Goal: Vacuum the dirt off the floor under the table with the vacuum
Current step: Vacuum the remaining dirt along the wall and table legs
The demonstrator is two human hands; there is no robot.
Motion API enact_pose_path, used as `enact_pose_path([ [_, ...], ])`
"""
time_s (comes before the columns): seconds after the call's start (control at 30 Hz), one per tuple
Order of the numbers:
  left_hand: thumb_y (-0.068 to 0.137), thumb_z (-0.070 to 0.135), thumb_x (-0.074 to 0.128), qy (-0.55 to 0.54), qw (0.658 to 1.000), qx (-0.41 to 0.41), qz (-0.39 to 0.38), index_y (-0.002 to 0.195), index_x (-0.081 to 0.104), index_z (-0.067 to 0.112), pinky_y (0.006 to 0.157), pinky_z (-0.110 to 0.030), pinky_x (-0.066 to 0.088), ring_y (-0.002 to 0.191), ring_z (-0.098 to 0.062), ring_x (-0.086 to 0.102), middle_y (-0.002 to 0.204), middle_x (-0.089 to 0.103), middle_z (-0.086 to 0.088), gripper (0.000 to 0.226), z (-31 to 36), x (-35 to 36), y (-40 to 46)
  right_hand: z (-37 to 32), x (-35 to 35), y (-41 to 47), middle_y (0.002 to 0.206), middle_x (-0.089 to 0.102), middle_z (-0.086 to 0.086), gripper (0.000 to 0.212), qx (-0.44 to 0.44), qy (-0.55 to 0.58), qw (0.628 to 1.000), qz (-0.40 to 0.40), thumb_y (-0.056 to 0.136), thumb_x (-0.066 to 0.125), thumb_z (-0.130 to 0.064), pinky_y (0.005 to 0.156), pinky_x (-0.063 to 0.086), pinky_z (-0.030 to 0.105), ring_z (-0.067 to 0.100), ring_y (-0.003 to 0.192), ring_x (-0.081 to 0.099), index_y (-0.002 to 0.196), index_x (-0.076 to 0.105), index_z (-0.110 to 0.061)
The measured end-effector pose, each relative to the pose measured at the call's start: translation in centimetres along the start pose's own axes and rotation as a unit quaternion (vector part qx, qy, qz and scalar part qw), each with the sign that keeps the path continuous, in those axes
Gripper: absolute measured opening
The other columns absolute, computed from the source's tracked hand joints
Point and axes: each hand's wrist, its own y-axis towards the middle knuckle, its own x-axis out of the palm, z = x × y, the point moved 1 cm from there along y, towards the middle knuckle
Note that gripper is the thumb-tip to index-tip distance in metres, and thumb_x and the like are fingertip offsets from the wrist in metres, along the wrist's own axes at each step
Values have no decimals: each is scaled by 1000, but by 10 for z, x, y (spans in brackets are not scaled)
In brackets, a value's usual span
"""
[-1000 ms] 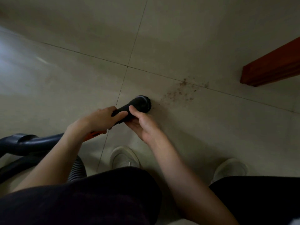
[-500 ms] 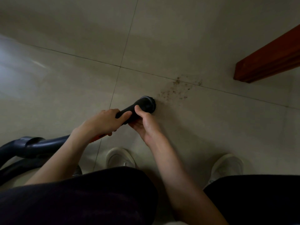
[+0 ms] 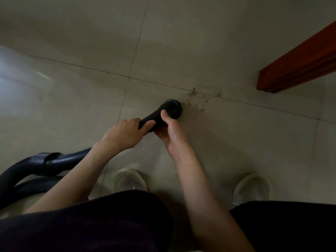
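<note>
The brush nozzle [image 3: 171,108] sits on the floor [image 3: 72,88] just left of the dirt [image 3: 198,99]. The table leg [image 3: 298,64] stands farther right. Both hands hold the nozzle, left hand [image 3: 123,135] behind right hand [image 3: 171,131]; the hose [image 3: 45,162] trails left beside the shoes [image 3: 130,180].

Head-worn, wide-angle, looking steeply down and forward, close over both forearms; tiled floor [image 3: 181,42] filling the view, shoes at 6 o'clock, wooden beam [image 3: 298,66] at 2 o'clock.
</note>
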Motion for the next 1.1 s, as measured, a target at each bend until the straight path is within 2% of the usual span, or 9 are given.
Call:
enact_pose_path([
  [0.3,88,66,25,-26,1000,10,-8,97,55,17,75,-37,55,63,-16,66,75,67,-5,58,9,-4,8,-14,-2,2,119,63,20,44,1,15,1000,-16,94,57,-24,88,54,35,31,108,62,131,51,0],
  [0.43,92,61,26,-36,999,13,-27,93,56,15,68,-29,52,61,-12,64,75,65,-2,54,9,-6,8,-17,-2,3,121,61,21,45,-2,13,1000,-13,95,55,-25,95,51,39,32,110,60,132,49,0],
  [0.5,92,60,27,-47,998,5,-38,90,56,14,67,-30,53,61,-14,65,75,65,-3,54,9,-6,8,-21,-2,5,123,60,22,45,-5,17,1000,-9,96,55,-25,97,49,41,33,112,59,132,48,1],
  [0.6,92,59,28,-62,997,2,-42,87,54,14,66,-33,55,60,-16,64,73,64,-4,52,17,-6,10,-28,-3,5,123,59,22,46,-10,22,1000,-1,96,53,-26,97,49,42,34,113,59,132,47,1],
  [0.7,94,56,29,-60,997,16,-41,80,52,14,57,-25,50,53,-13,61,69,63,-3,50,28,-10,14,-35,-4,5,124,58,22,44,-19,28,999,3,98,51,-28,97,49,40,34,114,58,131,46,0],
  [0.93,94,57,29,-45,998,10,-50,79,53,12,58,-25,53,48,-11,59,64,62,-3,53,53,-22,27,-55,-2,13,124,58,19,50,-39,43,998,34,96,54,-33,93,51,40,32,111,59,134,45,-1],
  [1.1,93,58,28,-34,998,-6,-59,80,55,8,57,-24,49,48,-13,59,63,63,-4,58,69,-39,36,-69,-1,15,125,58,18,54,-52,69,996,24,95,55,-34,90,52,38,29,106,60,134,44,1],
])
